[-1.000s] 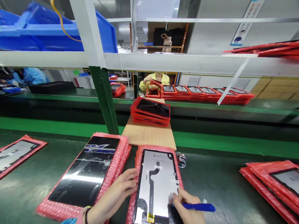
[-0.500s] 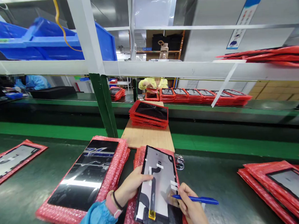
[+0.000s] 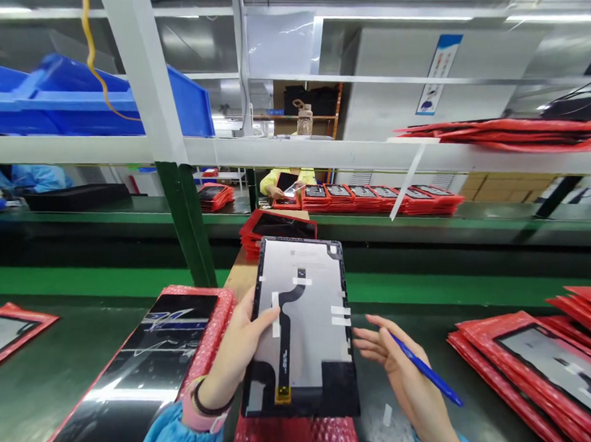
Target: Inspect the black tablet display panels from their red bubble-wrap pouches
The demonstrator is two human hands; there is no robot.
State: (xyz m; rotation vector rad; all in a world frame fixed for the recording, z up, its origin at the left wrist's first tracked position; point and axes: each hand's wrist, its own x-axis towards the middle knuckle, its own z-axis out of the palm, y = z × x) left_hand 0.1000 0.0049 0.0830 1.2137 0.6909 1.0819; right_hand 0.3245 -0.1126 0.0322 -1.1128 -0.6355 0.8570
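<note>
My left hand (image 3: 236, 345) grips the left edge of a tablet screen panel (image 3: 310, 333), thumb on its grey back. The panel is tilted up, its back facing me, with a black ribbon cable and several white tape pieces. Beneath it lies pink bubble wrap (image 3: 293, 440). Off the panel's right edge is my right hand (image 3: 410, 381), its fingers partly spread. A blue pen (image 3: 429, 373) rests in that hand between thumb and forefinger, slanting down to the right. To the left, a glossy black screen panel (image 3: 139, 370) lies face up on pink bubble wrap.
Red-wrapped panels (image 3: 540, 379) are stacked at right; another panel (image 3: 7, 335) lies far left. Ahead, a red stack (image 3: 251, 240) sits on a wooden board (image 3: 236, 274). A green post (image 3: 185, 221) and white shelf beam (image 3: 291, 151) stand before me. A co-worker (image 3: 273, 182) handles a panel opposite.
My left hand has raised the screen panel off the bubble wrap and tilted it up. My right hand has moved away from its surface, still with the pen. The view has tipped upward.
</note>
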